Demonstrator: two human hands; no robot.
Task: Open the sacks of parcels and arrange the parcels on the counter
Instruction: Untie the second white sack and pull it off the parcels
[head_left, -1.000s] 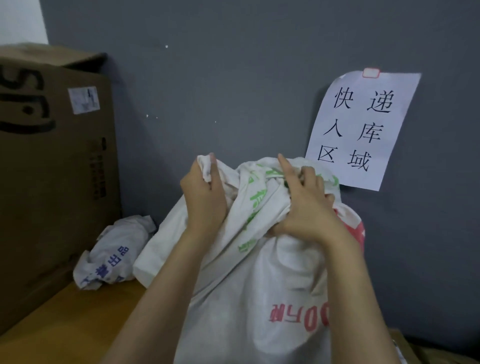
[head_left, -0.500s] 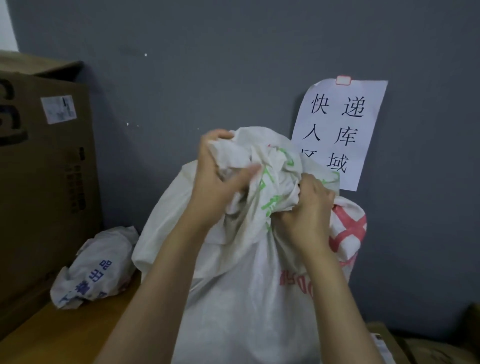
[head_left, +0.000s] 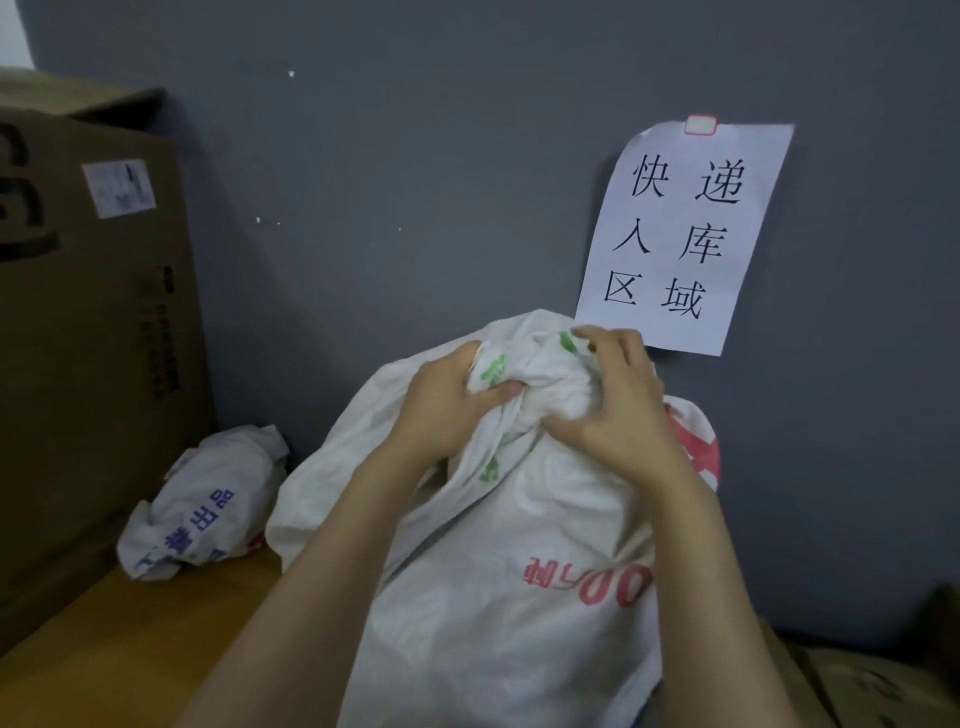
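A large white woven sack (head_left: 524, 613) with red and green print stands upright on the wooden counter (head_left: 119, 654) against the grey wall. Its top is bunched into a twisted knot (head_left: 540, 379). My left hand (head_left: 441, 410) grips the bunched fabric from the left, thumb pressed into the folds. My right hand (head_left: 618, 405) clamps over the knot from the right, fingers curled on top. The sack's contents are hidden.
A smaller crumpled white sack (head_left: 202, 504) with blue print lies on the counter to the left. A tall cardboard box (head_left: 83, 343) stands at the far left. A paper sign (head_left: 680, 234) hangs on the wall. Cardboard (head_left: 872, 686) shows at lower right.
Both hands have come down and closer together on the sack's bunched top; my left hand had lifted a fold high and now presses into the knot.
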